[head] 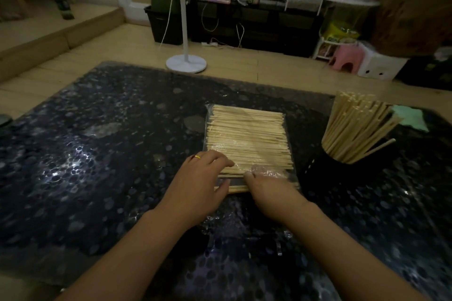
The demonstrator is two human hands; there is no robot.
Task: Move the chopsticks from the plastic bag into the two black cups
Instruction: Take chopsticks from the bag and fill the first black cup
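Centrally, mid-frame, the bag point(248, 139) lies flat on the dark speckled table point(97, 154): clear plastic, glossy w/ glare, packed w/ pale wooden chopsticks point(247, 129) lying side by side, running left-right across the frame. A few sticks poke out at the bag's near edge, btwn the two hands.

Left hand point(198, 186) sits at the bag's lower-left corner, fingers curved down onto the plastic, thumb near the protruding stick ends; gold ring point(196, 157) on one finger. Looks like a press or pinch on the bag edge, but can't tell if it truly grips anything. Right hand point(269, 193) is just right of it at the bag's near edge; its fingertips are under crinkled plastic, so whether they're clenched round sticks or loose can't be made out.

Right of frame, a black cup point(342, 166) stands near the bag, not touching it, already full of upright chopsticks fanning outward; one stick leans out low to the right. Cup body blends into the dark table, outline hard to see. Only one cup can be made out. A pale green thing point(411, 118) behind the cup is partly hidden, unidentifiable.

Lighting dim, frame edges blurred. Both forearms cut off at the bottom. Upper-center, a white fan stand point(186, 62) on the floor, its top out of frame.
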